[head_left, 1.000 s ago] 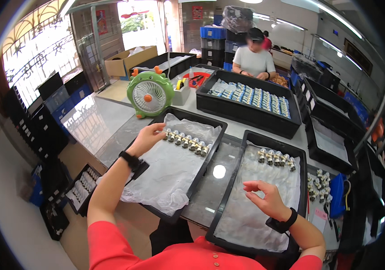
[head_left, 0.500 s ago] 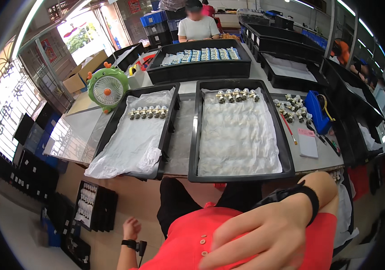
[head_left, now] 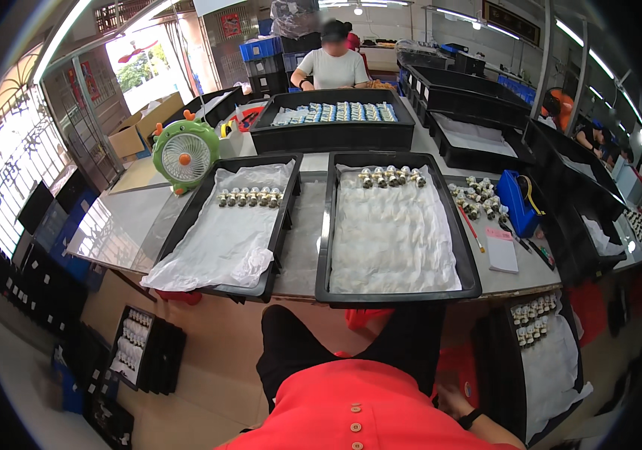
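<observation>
My right hand (head_left: 454, 402) is low at the lower right, beside my thigh and next to a red stool (head_left: 459, 367). Its fingers are small and partly hidden, so their closing cannot be made out. My left hand is out of the picture. On the table before me, two black trays lined with white sheeting lie side by side. The left tray (head_left: 289, 214) carries one row of small metal-and-white fittings (head_left: 250, 197); the right tray (head_left: 324, 259) has a row of similar fittings (head_left: 392, 177) along its far end.
Loose fittings (head_left: 478, 196), a blue holder (head_left: 519, 204), a red pen (head_left: 473, 229) and a notepad (head_left: 502, 250) lie at the right. A green fan (head_left: 186, 154) stands left. Behind is a filled black tray (head_left: 328, 140), a person (head_left: 334, 66) beyond. A lined tray (head_left: 553, 367) sits low right.
My right hand has dropped from in front of my chest to beside my right thigh. My left hand has left the picture. The view has shifted slightly.
</observation>
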Demonstrator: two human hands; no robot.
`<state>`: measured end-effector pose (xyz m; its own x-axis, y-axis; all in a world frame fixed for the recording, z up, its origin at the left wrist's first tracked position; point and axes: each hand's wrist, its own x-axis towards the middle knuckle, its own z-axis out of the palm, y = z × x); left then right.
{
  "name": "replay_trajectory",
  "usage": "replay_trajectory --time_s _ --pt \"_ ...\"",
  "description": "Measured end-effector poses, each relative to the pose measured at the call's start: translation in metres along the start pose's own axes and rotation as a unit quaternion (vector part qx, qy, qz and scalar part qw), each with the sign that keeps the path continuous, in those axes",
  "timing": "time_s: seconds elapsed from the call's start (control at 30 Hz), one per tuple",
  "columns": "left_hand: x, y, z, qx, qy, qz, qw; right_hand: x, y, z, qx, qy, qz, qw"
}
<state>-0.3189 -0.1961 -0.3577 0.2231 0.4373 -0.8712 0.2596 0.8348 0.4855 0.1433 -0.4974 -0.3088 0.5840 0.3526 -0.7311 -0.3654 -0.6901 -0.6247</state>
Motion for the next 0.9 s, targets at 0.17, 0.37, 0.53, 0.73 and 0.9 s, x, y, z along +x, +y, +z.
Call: replay_trajectory --time_s 0.17,0.37,0.53,0.73,0.9 --pt "-0.007 0.026 0.023 -0.047 -0.003 0.028 0.999 0.031 0.063 -0.016 0.071 -0.020 0.218 0.973" --pt "-0.018 0.045 0.043 -0.068 -0.004 0.043 0.997 0.048 -0.003 0.005 0.097 -0.042 0.143 0.984" --pt "-0.012 0.059 0.050 -0.090 -0.002 0.039 0.995 0.061 -0.053 0.023 0.104 -0.067 0.093 0.988" --pt "-0.001 0.078 0.054 -0.121 -0.003 0.032 0.992 0.073 -0.097 0.040 0.106 -0.079 0.077 0.988" --pt "0.017 0.104 0.055 -0.140 -0.011 0.021 0.990 0.078 -0.124 0.055 0.112 -0.077 0.080 0.988"
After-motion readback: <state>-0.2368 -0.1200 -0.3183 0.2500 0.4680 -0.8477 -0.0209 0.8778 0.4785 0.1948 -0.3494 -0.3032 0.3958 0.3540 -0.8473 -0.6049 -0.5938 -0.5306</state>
